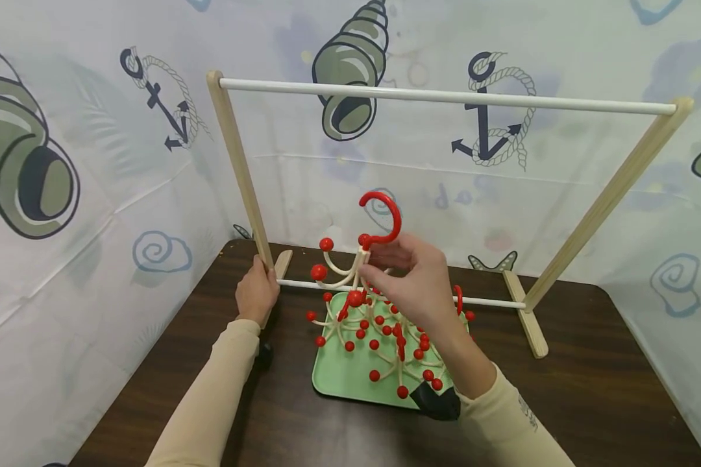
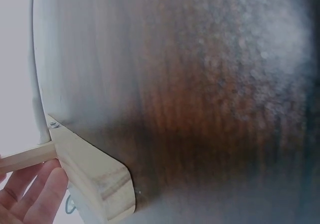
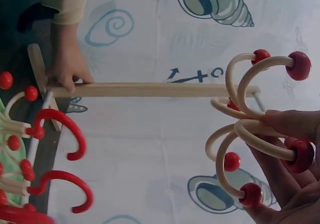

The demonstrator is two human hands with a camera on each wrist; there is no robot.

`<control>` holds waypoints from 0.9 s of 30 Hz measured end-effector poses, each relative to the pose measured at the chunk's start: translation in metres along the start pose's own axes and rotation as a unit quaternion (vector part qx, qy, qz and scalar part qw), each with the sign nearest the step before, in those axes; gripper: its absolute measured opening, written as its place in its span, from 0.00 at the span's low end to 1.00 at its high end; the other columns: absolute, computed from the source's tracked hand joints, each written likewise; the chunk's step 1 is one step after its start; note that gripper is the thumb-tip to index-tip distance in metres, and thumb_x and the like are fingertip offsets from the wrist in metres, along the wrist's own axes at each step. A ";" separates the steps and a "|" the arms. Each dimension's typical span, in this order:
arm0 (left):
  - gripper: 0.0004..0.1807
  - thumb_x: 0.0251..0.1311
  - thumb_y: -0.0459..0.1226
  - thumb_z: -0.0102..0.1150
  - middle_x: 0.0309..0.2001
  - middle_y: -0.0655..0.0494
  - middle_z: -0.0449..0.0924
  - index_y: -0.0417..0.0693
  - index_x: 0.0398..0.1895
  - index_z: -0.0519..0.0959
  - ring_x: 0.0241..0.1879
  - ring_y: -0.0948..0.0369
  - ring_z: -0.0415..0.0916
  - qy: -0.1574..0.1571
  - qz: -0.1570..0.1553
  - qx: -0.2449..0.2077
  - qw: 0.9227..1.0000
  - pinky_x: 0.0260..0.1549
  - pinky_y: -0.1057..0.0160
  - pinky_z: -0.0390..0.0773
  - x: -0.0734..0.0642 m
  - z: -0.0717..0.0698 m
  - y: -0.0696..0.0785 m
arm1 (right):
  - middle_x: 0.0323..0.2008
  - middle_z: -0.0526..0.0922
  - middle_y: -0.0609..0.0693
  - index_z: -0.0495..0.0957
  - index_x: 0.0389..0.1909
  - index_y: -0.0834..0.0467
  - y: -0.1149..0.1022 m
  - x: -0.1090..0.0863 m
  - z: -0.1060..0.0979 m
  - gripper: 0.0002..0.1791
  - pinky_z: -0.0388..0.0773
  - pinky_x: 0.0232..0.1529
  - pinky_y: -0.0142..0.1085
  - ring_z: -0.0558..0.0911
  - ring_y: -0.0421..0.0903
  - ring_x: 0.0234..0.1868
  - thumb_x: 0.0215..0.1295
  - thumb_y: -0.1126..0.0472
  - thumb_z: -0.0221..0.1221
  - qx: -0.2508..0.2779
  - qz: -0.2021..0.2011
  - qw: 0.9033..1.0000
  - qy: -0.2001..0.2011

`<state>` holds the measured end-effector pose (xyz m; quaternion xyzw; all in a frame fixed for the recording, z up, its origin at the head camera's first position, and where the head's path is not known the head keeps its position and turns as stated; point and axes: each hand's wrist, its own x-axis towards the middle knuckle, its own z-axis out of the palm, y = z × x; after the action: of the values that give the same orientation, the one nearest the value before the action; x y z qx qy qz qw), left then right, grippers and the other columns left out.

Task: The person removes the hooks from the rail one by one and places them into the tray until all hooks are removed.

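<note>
My right hand [image 1: 417, 279] pinches a small hanger [image 1: 359, 263] by its stem, holding it upright above the tray. This hanger has a red hook [image 1: 397, 219] and several curved cream arms tipped with red balls. In the right wrist view its arms [image 3: 241, 129] spread out from between thumb and fingers, while the hook is hidden there. My left hand [image 1: 257, 293] grips the lower end of the left wooden post [image 1: 239, 159] of a rack, just above its foot. The left wrist view shows fingers [image 2: 47, 196] curled against the post beside the wooden foot [image 2: 95, 176].
Several like hangers [image 1: 400, 353] lie on a green tray [image 1: 341, 383], inside the rack's near side. A white rod [image 1: 444, 96] joins the post tops; another [image 1: 491, 302] runs low between them. The right post [image 1: 607, 201] stands on its own foot [image 1: 528, 324]. Patterned cloth hangs behind the brown table [image 1: 596, 389].
</note>
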<state>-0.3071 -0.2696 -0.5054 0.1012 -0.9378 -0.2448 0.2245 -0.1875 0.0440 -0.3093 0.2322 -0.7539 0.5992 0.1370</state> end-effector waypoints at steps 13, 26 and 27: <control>0.16 0.69 0.39 0.48 0.36 0.34 0.80 0.36 0.53 0.66 0.33 0.35 0.79 -0.004 -0.003 0.005 1.000 0.31 0.37 0.73 0.002 0.001 0.001 | 0.30 0.87 0.36 0.86 0.36 0.49 0.049 -0.077 0.037 0.10 0.77 0.41 0.43 0.85 0.34 0.34 0.52 0.62 0.73 -0.059 0.060 0.996 -0.015; 0.15 0.69 0.38 0.48 0.35 0.34 0.79 0.36 0.52 0.67 0.32 0.36 0.79 -0.006 0.001 0.003 1.000 0.30 0.37 0.73 0.003 0.001 0.000 | 0.30 0.87 0.43 0.79 0.26 0.52 0.108 -0.107 0.076 0.12 0.81 0.34 0.41 0.86 0.36 0.30 0.48 0.66 0.74 -0.131 0.018 0.990 -0.039; 0.15 0.69 0.38 0.48 0.36 0.34 0.79 0.36 0.52 0.67 0.32 0.36 0.79 -0.007 0.001 0.003 1.000 0.30 0.37 0.73 0.002 0.001 0.000 | 0.30 0.87 0.43 0.78 0.25 0.52 0.111 -0.108 0.077 0.13 0.81 0.34 0.40 0.86 0.37 0.30 0.48 0.66 0.74 -0.133 0.011 0.990 -0.039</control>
<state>-0.3100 -0.2693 -0.5054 0.0997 -0.9402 -0.2422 0.2179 -0.1465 0.0092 -0.4739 0.2272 -0.8342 0.4851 0.1308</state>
